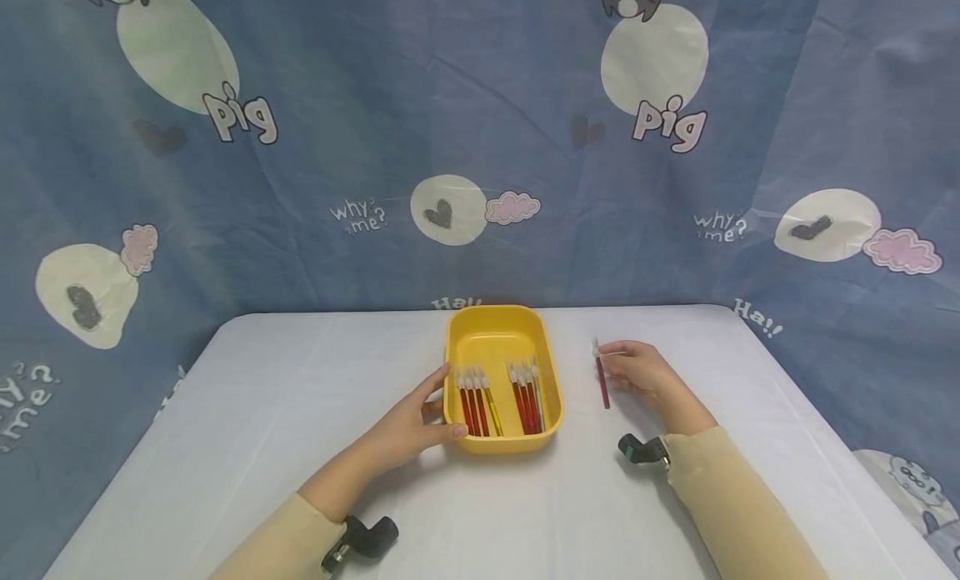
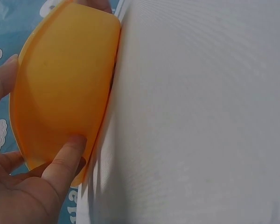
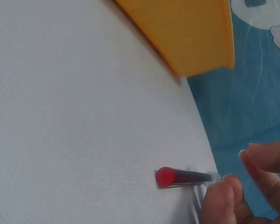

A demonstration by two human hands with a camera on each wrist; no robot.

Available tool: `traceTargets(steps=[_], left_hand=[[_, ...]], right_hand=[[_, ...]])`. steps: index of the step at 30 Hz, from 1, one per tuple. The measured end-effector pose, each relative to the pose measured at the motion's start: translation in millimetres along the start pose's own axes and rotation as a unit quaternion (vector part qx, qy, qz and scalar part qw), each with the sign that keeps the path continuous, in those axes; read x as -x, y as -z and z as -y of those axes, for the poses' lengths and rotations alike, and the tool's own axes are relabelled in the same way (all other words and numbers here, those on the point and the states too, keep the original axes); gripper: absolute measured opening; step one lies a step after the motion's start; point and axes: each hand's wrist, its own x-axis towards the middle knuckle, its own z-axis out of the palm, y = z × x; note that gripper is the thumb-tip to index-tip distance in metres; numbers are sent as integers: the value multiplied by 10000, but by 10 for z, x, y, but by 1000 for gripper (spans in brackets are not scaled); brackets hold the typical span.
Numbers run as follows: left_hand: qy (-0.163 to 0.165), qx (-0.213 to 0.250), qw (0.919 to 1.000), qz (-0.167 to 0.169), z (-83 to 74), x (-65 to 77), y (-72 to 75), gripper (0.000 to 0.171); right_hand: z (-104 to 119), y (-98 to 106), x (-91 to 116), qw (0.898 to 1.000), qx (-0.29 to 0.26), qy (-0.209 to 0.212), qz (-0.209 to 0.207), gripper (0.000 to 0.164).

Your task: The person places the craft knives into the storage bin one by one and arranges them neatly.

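Note:
My left hand (image 1: 408, 426) holds the near left corner of a yellow plastic tray (image 1: 504, 445), thumb at the front rim and fingers along its side. In the left wrist view, fingers press against the tray's outer wall (image 2: 65, 84). Inside the tray lie two groups of slim pen-like sticks (image 1: 525, 405) with whitish tips, mostly red, one of them yellow (image 1: 492, 409). Right of the tray, a dark red pen-like stick (image 1: 603, 384) with a clear tip lies on the table. My right hand (image 1: 641, 370) is at its tip, thumb and fingers apart in the right wrist view.
A white cloth (image 1: 300, 397) covers the table. Behind it hangs a blue printed curtain (image 1: 337, 147), which also borders both sides. A black wrist camera mount (image 1: 367, 538) sits at the left sleeve, another mount (image 1: 641, 449) at the right.

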Motion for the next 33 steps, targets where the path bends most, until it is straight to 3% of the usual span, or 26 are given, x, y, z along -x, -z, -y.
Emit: traceTargets(steps=[12,22,33], left_hand=[[-38,-37,10000,-4,0,-7,0,105],[-13,-49,10000,-44,-21,7,-3,104],[14,-100,9999,-66,-14,1,-15,105]], right_hand=[[-13,-11,-22,9996,223,-196,-1,36],[-16,-33,-45,9959,826,-326,-145,33],[-38,-52,-86,9897,1352,-184,-438,32]])
